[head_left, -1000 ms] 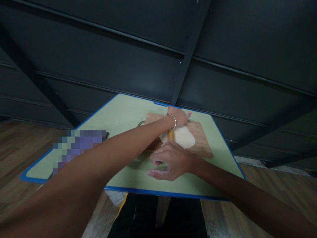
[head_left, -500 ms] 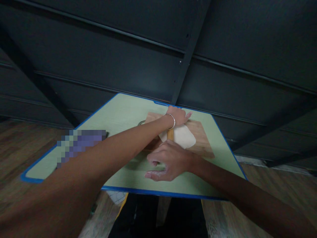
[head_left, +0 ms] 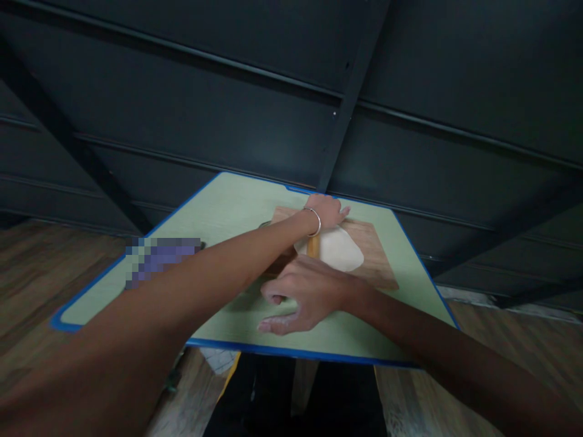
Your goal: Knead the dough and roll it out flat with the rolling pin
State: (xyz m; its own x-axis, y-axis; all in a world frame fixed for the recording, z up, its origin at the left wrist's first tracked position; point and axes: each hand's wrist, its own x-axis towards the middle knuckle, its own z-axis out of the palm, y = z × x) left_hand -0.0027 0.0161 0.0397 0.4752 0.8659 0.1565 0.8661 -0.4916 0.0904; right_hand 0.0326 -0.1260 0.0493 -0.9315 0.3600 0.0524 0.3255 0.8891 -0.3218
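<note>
A wooden rolling pin [head_left: 313, 246] lies across a flat, pale sheet of dough [head_left: 341, 250] on a wooden cutting board [head_left: 380, 261]. At the pin's far end is my left hand [head_left: 324, 209], a bracelet on its wrist, its fingers curled over the end and the thumb stuck out to the right. My right hand [head_left: 306, 294] rests over the near end with bent fingers, its thumb held apart and whitened with what looks like flour. Both hands hide the ends of the pin, and my left forearm covers the board's left part.
The board lies on a light green table [head_left: 218, 212] with a blue edge. A blurred-out purple item [head_left: 166, 258] is at the table's left, partly behind my left forearm. Beyond the far edge stands a dark panelled wall [head_left: 204, 103]. The floor [head_left: 496, 331] is wood-patterned.
The rolling pin and my right hand have shifted slightly left over the dough, showing a little more of its right part. My left hand stays at the far end. The view has shifted slightly.
</note>
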